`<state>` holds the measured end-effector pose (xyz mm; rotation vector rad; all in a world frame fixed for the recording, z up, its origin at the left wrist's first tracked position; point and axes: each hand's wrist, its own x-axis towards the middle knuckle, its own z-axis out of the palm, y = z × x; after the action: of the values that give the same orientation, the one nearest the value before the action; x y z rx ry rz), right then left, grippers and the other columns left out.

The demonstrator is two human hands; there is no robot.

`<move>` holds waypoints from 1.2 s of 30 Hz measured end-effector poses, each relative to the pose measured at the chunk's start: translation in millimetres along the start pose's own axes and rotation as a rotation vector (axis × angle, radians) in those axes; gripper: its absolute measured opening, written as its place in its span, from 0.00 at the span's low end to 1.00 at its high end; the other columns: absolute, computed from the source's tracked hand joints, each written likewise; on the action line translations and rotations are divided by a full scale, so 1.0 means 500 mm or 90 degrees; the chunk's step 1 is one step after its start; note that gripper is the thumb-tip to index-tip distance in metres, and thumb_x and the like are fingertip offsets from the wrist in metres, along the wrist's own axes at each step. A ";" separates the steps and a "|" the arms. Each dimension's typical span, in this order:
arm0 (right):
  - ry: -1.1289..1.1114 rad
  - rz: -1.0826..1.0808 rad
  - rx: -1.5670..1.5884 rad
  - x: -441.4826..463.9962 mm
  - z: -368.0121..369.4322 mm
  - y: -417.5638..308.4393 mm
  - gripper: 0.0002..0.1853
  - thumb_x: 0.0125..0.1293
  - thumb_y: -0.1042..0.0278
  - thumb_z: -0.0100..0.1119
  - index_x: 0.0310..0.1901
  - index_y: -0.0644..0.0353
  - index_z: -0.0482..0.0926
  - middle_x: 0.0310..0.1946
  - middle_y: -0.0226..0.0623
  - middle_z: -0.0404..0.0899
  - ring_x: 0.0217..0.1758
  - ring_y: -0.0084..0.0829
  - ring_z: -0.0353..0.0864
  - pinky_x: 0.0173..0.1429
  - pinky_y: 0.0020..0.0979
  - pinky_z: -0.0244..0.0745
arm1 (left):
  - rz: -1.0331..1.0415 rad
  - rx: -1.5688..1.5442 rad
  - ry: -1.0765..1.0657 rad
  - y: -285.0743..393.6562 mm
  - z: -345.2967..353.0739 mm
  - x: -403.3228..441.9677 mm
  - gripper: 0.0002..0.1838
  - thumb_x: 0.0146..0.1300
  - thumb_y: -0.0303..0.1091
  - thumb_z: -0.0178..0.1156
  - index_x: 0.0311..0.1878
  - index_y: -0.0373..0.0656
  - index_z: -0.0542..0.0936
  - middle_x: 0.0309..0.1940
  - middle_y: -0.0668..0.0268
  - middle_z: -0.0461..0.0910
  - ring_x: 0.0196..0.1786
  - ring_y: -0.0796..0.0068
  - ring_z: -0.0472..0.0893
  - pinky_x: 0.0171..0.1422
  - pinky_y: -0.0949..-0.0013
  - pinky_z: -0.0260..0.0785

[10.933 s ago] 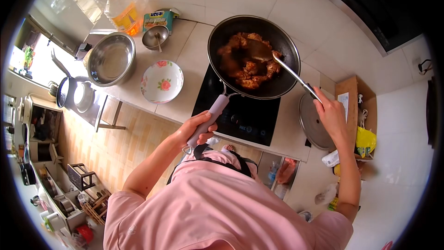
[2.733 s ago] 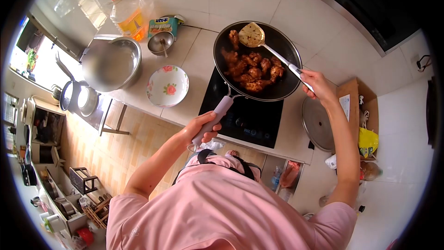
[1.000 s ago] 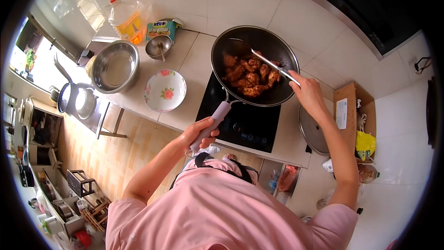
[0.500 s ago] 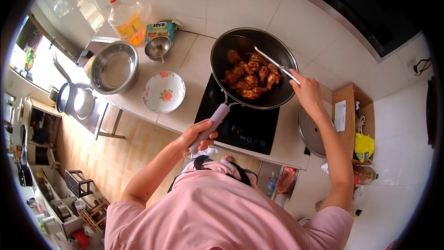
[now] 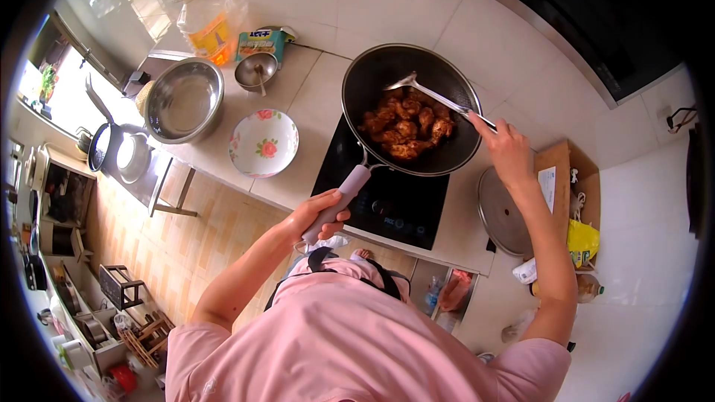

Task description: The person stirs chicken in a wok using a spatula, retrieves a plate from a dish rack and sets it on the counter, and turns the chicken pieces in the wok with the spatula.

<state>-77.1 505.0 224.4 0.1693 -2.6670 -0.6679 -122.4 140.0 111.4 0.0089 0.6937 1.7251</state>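
Observation:
My left hand [image 5: 320, 216] is wrapped round the lilac handle of a dark wok [image 5: 380, 61]. Browned, sauce-coated chicken pieces [image 5: 406, 128] are heaped in the middle of it. My right hand [image 5: 506, 150] grips a metal spatula [image 5: 436, 95] by its handle, across the wok's right rim. The spatula's head is over the far side of the chicken; whether it touches the pieces I cannot tell. Under the wok lies a black induction cooktop [image 5: 380, 212], partly hidden by it.
Left of the wok stand a flowered plate [image 5: 253, 138], a large steel basin [image 5: 175, 108], a small metal bowl with a spoon [image 5: 257, 73] and an oil bottle [image 5: 205, 30]. To the right are a round lid [image 5: 503, 212] and a cardboard box [image 5: 555, 160].
The spatula's head has lifted from the wok's far inner wall and come nearer the chicken. My right hand has moved slightly right and down; my left hand keeps its hold.

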 end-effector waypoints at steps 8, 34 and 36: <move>-0.115 0.195 0.319 -0.037 -0.188 0.016 0.21 0.55 0.69 0.61 0.52 0.44 0.77 0.23 0.39 0.76 0.27 0.42 0.76 0.34 0.38 0.71 | 0.007 -0.033 -0.004 -0.007 0.009 0.001 0.22 0.67 0.48 0.47 0.55 0.43 0.62 0.27 0.68 0.66 0.17 0.86 0.64 0.14 0.84 0.56; -0.180 0.304 0.360 -0.165 -0.284 -0.008 0.18 0.58 0.71 0.59 0.52 0.50 0.78 0.24 0.39 0.75 0.24 0.39 0.74 0.31 0.37 0.69 | 0.008 -0.100 0.008 -0.036 0.020 0.007 0.23 0.67 0.47 0.48 0.59 0.43 0.62 0.28 0.67 0.66 0.17 0.84 0.64 0.14 0.80 0.58; -0.214 0.293 0.317 -0.172 -0.301 -0.007 0.19 0.57 0.73 0.59 0.52 0.50 0.78 0.25 0.38 0.75 0.24 0.39 0.74 0.31 0.36 0.68 | 0.007 -0.110 0.005 -0.036 0.018 0.009 0.24 0.67 0.47 0.48 0.59 0.43 0.62 0.28 0.67 0.66 0.17 0.84 0.64 0.14 0.80 0.58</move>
<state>61.4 455.0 316.2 -0.4522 -2.9815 0.1303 -104.2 149.7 109.0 -0.1138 0.5490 1.7917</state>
